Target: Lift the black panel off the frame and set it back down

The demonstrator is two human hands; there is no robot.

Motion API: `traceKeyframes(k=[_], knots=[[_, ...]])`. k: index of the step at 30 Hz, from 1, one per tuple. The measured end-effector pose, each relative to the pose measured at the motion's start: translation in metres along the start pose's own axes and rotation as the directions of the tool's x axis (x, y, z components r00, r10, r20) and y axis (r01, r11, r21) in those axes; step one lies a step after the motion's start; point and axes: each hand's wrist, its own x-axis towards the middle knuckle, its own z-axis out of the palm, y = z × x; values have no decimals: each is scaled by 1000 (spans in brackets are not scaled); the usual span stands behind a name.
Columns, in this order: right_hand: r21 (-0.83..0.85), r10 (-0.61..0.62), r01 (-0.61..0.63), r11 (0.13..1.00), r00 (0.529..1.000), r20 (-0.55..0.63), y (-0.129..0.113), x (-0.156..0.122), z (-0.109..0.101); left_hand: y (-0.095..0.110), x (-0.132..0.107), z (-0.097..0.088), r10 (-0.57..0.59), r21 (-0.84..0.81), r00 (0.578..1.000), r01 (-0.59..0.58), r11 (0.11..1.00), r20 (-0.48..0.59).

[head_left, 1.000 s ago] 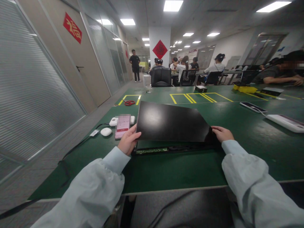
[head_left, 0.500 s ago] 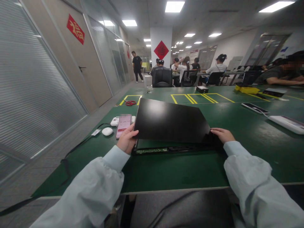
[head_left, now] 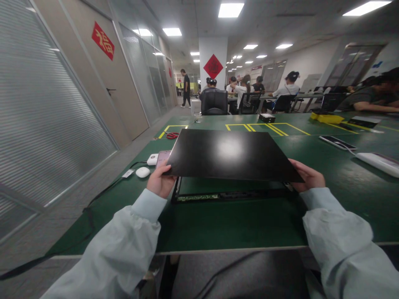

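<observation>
A thin black glossy panel [head_left: 230, 154] hovers level above a black frame [head_left: 230, 195] with a green circuit strip that lies on the green table [head_left: 218, 224]. My left hand [head_left: 159, 182] grips the panel's near left corner, fingers curled under its edge. My right hand [head_left: 307, 176] holds the near right corner, thumb on top. Both arms wear pale blue sleeves.
Left of the panel lie a phone [head_left: 162, 157], a white earbud case [head_left: 142, 172], a white charger [head_left: 152, 159] and a black cable. Red scissors [head_left: 171, 135] sit farther back. Another phone [head_left: 338, 142] and a white device [head_left: 378, 161] lie at the right. Several seated people and chairs fill the background.
The panel's right side has come up off the frame, so it now hangs level in both hands. My right hand moved outward to the right corner.
</observation>
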Motion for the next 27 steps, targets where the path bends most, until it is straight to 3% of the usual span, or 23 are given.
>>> traceKeyframes(k=[3,6,10,13,17,20,27], knots=[[47,83,-84,995,996,12,-9,-11,4,-1,-3,4,-12,-2,999,12,1000,40],[-17,169,-169,985,985,-19,-7,-12,5,-2,-6,9,-24,18,996,23,1000,87],[-15,139,-140,990,990,-20,-3,-8,6,-2,-8,12,-22,62,992,15,998,123],[82,161,-155,985,984,-76,-7,-9,6,-3,-7,11,-29,84,989,17,996,144],[353,295,-213,911,935,-197,-22,-14,10,-7,-3,5,-10,151,998,1,989,59],[461,374,-241,854,901,-221,-32,-17,16,-8,0,-2,16,204,1000,-11,979,-24],[619,383,-142,773,882,-275,-33,-9,20,-10,2,-6,2,268,998,13,963,-56]])
